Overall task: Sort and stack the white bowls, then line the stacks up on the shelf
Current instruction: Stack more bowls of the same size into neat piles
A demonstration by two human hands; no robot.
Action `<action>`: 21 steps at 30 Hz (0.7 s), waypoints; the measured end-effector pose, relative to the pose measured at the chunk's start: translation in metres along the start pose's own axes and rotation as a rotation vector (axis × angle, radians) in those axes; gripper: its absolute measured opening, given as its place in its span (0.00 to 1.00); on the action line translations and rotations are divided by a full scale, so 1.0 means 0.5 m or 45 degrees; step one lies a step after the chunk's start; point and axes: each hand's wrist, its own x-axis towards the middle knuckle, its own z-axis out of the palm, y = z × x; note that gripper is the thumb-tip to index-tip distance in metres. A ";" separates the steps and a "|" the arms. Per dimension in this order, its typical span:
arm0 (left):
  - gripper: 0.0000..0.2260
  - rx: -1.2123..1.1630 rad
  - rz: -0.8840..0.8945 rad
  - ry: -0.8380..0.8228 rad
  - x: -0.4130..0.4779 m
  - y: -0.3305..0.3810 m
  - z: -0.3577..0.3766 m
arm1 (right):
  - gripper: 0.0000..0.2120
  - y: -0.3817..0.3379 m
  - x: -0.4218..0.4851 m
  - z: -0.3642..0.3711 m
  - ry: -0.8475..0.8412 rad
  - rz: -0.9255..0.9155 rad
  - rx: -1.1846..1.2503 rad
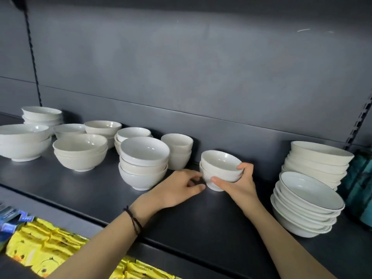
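Both forearms are bare; a thin dark cord bracelet (pixel 133 219), looped in a few strands, circles the wrist just behind the left hand (pixel 177 190)

No text, brand or number can be read. The yellow packets (pixel 40 248) at near left bear a duck-like cartoon, and the blue packs (pixel 10 218) beside them show pale print, both too blurred to make out.

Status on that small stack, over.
Right grip holds small bowl stack on shelf. Left grip loose beside it, contact unclear. Three-bowl stack, rimmed stack stand clear either side.
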 end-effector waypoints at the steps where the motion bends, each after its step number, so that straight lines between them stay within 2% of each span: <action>1: 0.13 0.046 0.061 0.085 -0.023 0.007 -0.008 | 0.37 -0.001 0.000 -0.001 0.005 0.005 -0.009; 5: 0.12 0.157 0.313 0.736 -0.107 0.015 -0.062 | 0.34 -0.005 -0.004 -0.004 0.007 0.036 -0.008; 7: 0.11 0.156 0.313 1.086 -0.126 -0.004 -0.101 | 0.34 -0.008 -0.006 -0.004 0.017 0.045 -0.009; 9: 0.15 0.128 0.232 1.282 -0.132 -0.036 -0.135 | 0.34 -0.011 -0.009 -0.003 0.024 0.046 -0.010; 11: 0.28 0.062 0.088 1.293 -0.130 -0.073 -0.150 | 0.34 -0.012 -0.011 -0.003 0.021 0.048 -0.008; 13: 0.41 -0.099 -0.081 1.202 -0.123 -0.107 -0.147 | 0.34 -0.013 -0.011 -0.002 0.020 0.058 -0.006; 15: 0.48 -0.242 -0.160 1.076 -0.115 -0.129 -0.138 | 0.34 -0.015 -0.012 -0.002 0.021 0.069 -0.005; 18: 0.46 -0.412 -0.170 0.911 -0.103 -0.141 -0.126 | 0.34 -0.015 -0.013 -0.002 0.044 0.060 -0.012; 21: 0.41 -0.505 -0.210 0.892 -0.101 -0.136 -0.117 | 0.34 -0.018 -0.015 0.000 0.074 0.050 -0.023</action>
